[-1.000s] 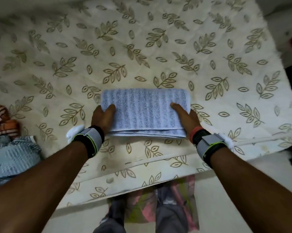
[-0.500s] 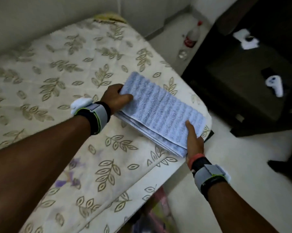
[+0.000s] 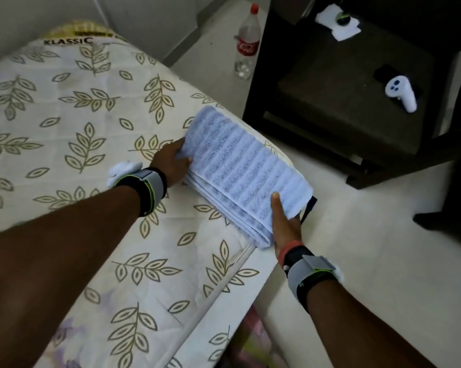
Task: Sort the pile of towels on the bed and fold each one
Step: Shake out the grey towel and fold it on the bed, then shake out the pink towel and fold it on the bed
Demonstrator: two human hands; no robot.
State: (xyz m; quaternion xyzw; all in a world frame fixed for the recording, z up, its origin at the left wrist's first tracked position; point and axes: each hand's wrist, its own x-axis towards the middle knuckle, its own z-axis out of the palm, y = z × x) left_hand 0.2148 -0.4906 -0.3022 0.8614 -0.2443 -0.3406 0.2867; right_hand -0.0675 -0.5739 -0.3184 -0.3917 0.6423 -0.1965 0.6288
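Note:
A folded pale blue ribbed towel (image 3: 240, 171) lies at the right corner of the bed (image 3: 72, 123), its near end reaching past the mattress edge. My left hand (image 3: 173, 162) grips the towel's far left end, thumb on top and fingers tucked under it. My right hand (image 3: 285, 221) holds the near end, thumb lying on top and fingers beneath the stacked layers. The other towels of the pile are out of view.
A dark low table (image 3: 357, 83) stands right of the bed, carrying a white controller (image 3: 402, 94) and a white cloth (image 3: 338, 25). A plastic soda bottle (image 3: 246, 46) stands on the pale floor beside it. The wall runs behind the bed's head.
Both hands carried the folded towel from the middle of the bed to its right corner, and my view swung right, bringing the table and bottle in.

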